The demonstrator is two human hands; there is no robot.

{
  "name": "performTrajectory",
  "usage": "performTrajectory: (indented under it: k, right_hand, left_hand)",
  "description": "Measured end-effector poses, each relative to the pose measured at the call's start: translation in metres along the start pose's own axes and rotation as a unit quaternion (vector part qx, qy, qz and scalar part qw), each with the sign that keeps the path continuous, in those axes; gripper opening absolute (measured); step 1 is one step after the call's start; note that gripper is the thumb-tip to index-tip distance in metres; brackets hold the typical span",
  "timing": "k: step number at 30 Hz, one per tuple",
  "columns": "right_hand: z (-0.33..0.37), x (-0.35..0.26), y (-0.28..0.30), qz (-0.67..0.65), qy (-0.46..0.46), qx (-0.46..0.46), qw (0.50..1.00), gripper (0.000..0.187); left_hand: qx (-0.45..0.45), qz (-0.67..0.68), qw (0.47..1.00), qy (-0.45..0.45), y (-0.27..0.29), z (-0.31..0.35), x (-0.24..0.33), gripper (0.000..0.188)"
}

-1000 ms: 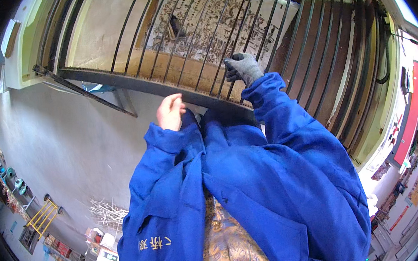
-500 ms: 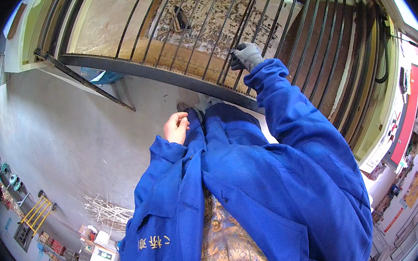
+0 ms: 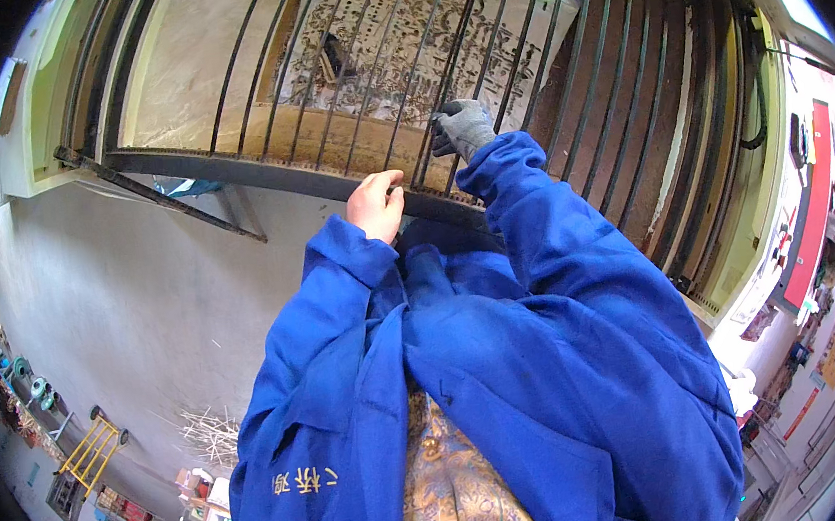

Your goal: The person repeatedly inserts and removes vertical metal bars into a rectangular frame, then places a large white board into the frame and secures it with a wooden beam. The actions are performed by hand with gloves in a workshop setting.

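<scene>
Yellow trolley (image 3: 89,451): on the floor, well apart from the slatted bed's left front corner; small in view, details hard to read.
Dark diagonal bar (image 3: 160,196): slants away from the bed's left front corner.
Pale sticks (image 3: 211,433): loose heap on the floor; right side reaches the blue sleeve (image 3: 316,300), extent there unclear.
Front rail (image 3: 258,172): dark, along the bed's front edge; right end hidden behind the right arm.
Dark block (image 3: 329,60): beneath the slats, toward the bed's left; crossed by a slat, kind not identifiable.
Left hand (image 3: 375,207): bare; fingers loosely bent, thumb apart from them; at the front rail, contact cannot be told.
Slatted bed (image 3: 633,79): black slats running front to back, under and around the right hand; far edge cut off above.
Right hand (image 3: 463,129): grey glove, fingers curled over the slats near the front edge; cannot tell whether clamped on one, fingertips obscured.
Pale sheet (image 3: 555,18): below the slats, strewn with dark shapes, partly covered by slats and glove.
</scene>
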State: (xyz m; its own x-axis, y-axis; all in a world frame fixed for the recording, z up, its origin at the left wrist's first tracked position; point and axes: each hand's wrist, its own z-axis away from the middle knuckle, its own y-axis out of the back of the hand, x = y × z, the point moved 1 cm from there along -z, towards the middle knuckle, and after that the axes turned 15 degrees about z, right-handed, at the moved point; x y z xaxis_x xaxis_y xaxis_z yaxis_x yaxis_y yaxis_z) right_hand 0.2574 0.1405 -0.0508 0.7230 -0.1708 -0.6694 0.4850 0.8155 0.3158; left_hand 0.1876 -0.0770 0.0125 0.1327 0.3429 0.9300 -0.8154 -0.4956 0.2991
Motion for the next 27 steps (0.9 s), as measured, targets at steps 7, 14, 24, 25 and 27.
performTrajectory:
  k: [7,14,24,25,27]
  right_hand:
    - [-0.007,0.004,0.002,-0.067,-0.035,-0.064,0.995,0.02]
    - [0.002,-0.017,0.017,-0.105,-0.118,-0.107,0.982,0.021]
    - [-0.011,-0.001,0.009,-0.08,-0.117,-0.078,0.987,0.019]
    - [-0.011,-0.01,0.012,0.212,-0.002,-0.032,0.977,0.023]
    - [0.006,-0.022,0.019,0.226,0.034,-0.018,0.973,0.024]
  left_hand:
    - [-0.042,-0.061,0.997,-0.003,-0.013,-0.011,-0.015,0.034]
    - [-0.082,-0.064,0.991,0.079,-0.027,-0.034,-0.012,0.045]
    - [-0.03,-0.011,0.998,0.062,-0.012,-0.041,0.062,0.043]
    - [-0.022,0.0,0.999,0.035,-0.01,-0.041,0.073,0.043]
    - [-0.027,0.133,0.987,0.088,-0.007,-0.038,0.089,0.038]
